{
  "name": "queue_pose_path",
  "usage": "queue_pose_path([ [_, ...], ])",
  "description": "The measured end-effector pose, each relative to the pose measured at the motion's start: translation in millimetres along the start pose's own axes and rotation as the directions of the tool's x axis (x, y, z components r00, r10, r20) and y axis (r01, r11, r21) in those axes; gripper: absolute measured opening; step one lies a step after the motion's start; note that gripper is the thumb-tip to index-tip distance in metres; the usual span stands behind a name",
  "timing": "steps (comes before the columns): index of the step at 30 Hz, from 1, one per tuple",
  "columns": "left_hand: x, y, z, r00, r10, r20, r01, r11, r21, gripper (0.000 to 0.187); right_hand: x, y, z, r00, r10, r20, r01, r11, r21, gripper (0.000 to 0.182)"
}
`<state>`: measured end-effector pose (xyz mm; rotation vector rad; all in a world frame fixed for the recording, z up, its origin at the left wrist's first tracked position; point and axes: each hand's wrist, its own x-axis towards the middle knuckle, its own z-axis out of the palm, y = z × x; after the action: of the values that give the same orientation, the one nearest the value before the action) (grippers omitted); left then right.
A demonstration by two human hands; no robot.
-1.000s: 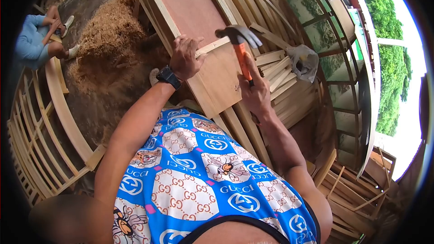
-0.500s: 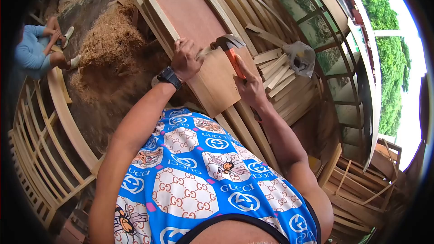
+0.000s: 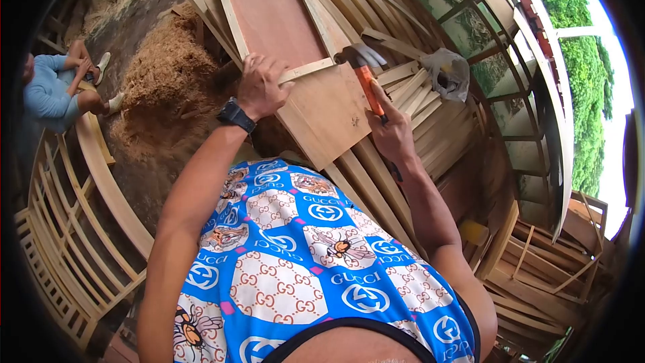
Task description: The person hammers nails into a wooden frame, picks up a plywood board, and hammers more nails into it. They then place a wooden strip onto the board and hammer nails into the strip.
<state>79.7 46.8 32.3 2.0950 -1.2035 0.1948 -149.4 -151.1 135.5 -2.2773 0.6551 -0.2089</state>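
Observation:
My left hand (image 3: 263, 86), with a dark watch on its wrist, grips the near left corner of a rectangular wooden frame (image 3: 310, 69), its fingers curled over the rail. A reddish-brown panel (image 3: 277, 20) fills the frame. Beneath the frame's near end lies a flat plywood board (image 3: 322, 124). My right hand (image 3: 391, 128) is closed round the orange handle of a claw hammer (image 3: 366, 77). The hammer's metal head is just off the frame's near right corner, with the claw pointing right.
Long timber pieces (image 3: 366, 175) lie under the board. Short offcuts (image 3: 413, 97) and a clear plastic bag (image 3: 447, 75) are to the right, beside a glazed frame (image 3: 510, 101). A sawdust heap (image 3: 164, 60), a seated person (image 3: 57, 87) and slatted furniture (image 3: 70, 222) are at left.
My left hand has shifted left along the frame, uncovering more of its near rail. The frame has turned slightly. My right hand and the hammer have moved right, away from the left hand.

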Motion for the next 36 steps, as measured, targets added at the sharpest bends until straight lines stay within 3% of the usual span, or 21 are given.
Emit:
queue_pose_path([
  [3, 10.0, 13.7, 23.8, 0.997, 0.002, -0.077, -0.002, 1.0, -0.005, 0.022, 8.1, -0.8, -1.7, 0.982, 0.128, 0.14, -0.104, 0.98, -0.168, 0.066],
  [5, 12.6, 14.8, 41.0, 0.994, -0.068, -0.087, 0.067, 0.998, -0.015, 0.02, 10.7, 16.2, 6.5, 0.984, -0.177, 0.019, 0.178, 0.978, -0.107, 0.064],
  [6, 13.1, 15.4, 41.0, 0.993, -0.07, -0.091, 0.069, 0.997, -0.019, 0.02, 11.4, 12.6, 5.9, 0.984, -0.178, 0.021, 0.179, 0.977, -0.113, 0.064],
  [8, 11.2, 15.1, 40.5, 0.991, -0.111, -0.074, 0.108, 0.993, -0.048, 0.017, 10.8, 0.5, 5.3, 0.999, 0.033, 0.032, -0.033, 0.999, 0.014, 0.065],
  [9, 11.2, 14.5, 41.4, 0.991, -0.114, -0.073, 0.11, 0.993, -0.051, 0.017, 9.8, -5.9, 5.8, 0.999, 0.035, 0.034, -0.035, 0.999, 0.012, 0.065],
  [11, 11.5, 13.8, 43.2, 0.99, -0.099, -0.101, 0.094, 0.994, -0.053, 0.015, 9.3, -16.6, 7.8, 0.954, 0.299, 0.036, -0.299, 0.925, 0.237, 0.067],
  [12, 11.9, 14.6, 41.5, 0.99, -0.104, -0.098, 0.099, 0.994, -0.051, 0.015, 10.2, -9.4, 16.3, 0.953, 0.3, 0.042, -0.301, 0.924, 0.237, 0.067],
  [14, 12.0, 19.9, 36.6, 0.99, -0.104, -0.098, 0.103, 0.994, -0.022, 0.015, 8.2, 17.5, 37.4, 0.98, 0.199, -0.015, -0.192, 0.963, 0.19, 0.07],
  [15, 9.4, 18.4, 38.1, 0.991, -0.103, -0.09, 0.101, 0.995, -0.022, 0.015, 12.8, 18.5, 37.5, 0.99, 0.124, 0.07, -0.127, 0.991, 0.031, 0.071],
  [18, 10.8, 16.8, 39.8, 0.991, -0.067, -0.115, 0.069, 0.998, 0.013, 0.014, 17.6, 7.7, 16.3, 0.966, 0.199, 0.167, -0.221, 0.967, 0.123, 0.069],
  [20, 11.5, 19.0, 35.1, 0.991, -0.063, -0.118, 0.066, 0.998, 0.014, 0.014, 13.8, -4.4, 14.3, 0.979, 0.18, 0.099, -0.187, 0.98, 0.063, 0.066],
  [22, 10.8, 18.4, 38.7, 0.991, -0.065, -0.12, 0.066, 0.998, 0.003, 0.014, 7.8, -5.4, 18.0, 0.993, 0.022, -0.112, -0.005, 0.989, 0.148, 0.064],
  [23, 9.7, 17.0, 38.8, 0.991, -0.061, -0.117, 0.061, 0.998, -0.004, 0.014, 7.8, 10.2, 28.8, 0.981, -0.094, -0.169, 0.111, 0.989, 0.095, 0.065],
  [24, 10.2, 15.4, 37.9, 0.992, -0.056, -0.115, 0.057, 0.998, 0.0, 0.014, 11.0, 13.0, 30.7, 0.981, -0.093, -0.173, 0.112, 0.989, 0.1, 0.065],
  [26, 11.1, 14.9, 36.1, 0.994, -0.042, -0.1, 0.045, 0.999, 0.027, 0.014, 13.9, 15.3, 28.9, 0.988, -0.055, 0.142, 0.07, 0.992, -0.105, 0.066],
  [27, 15.1, 13.2, 35.6, 0.993, -0.032, -0.11, 0.036, 0.999, 0.032, 0.014, 17.6, 3.8, 21.6, 0.981, -0.021, 0.193, 0.046, 0.991, -0.129, 0.067],
  [28, 14.4, 13.6, 36.1, 0.992, -0.036, -0.121, 0.037, 0.999, 0.011, 0.013, 16.9, -0.7, 19.5, 0.981, -0.025, 0.191, 0.051, 0.99, -0.131, 0.067],
  [30, 16.2, 12.9, 37.4, 0.991, -0.03, -0.131, 0.029, 0.999, -0.013, 0.013, 15.6, -6.4, 21.0, 0.962, -0.27, -0.038, 0.269, 0.963, -0.029, 0.071],
  [33, 10.8, 15.2, 42.1, 0.992, -0.052, -0.117, 0.052, 0.999, -0.007, 0.014, 12.0, -4.2, 24.8, 0.969, -0.195, -0.151, 0.204, 0.978, 0.046, 0.074],
  [34, 10.9, 14.8, 43.0, 0.992, -0.052, -0.116, 0.053, 0.999, 0.004, 0.014, 11.9, 5.7, 29.0, 0.97, -0.189, -0.151, 0.198, 0.979, 0.047, 0.074],
  [36, 12.7, 15.5, 43.4, 0.992, -0.042, -0.12, 0.044, 0.999, 0.014, 0.015, 20.0, 23.4, 34.8, 0.979, -0.202, 0.038, 0.206, 0.968, -0.142, 0.076],
])
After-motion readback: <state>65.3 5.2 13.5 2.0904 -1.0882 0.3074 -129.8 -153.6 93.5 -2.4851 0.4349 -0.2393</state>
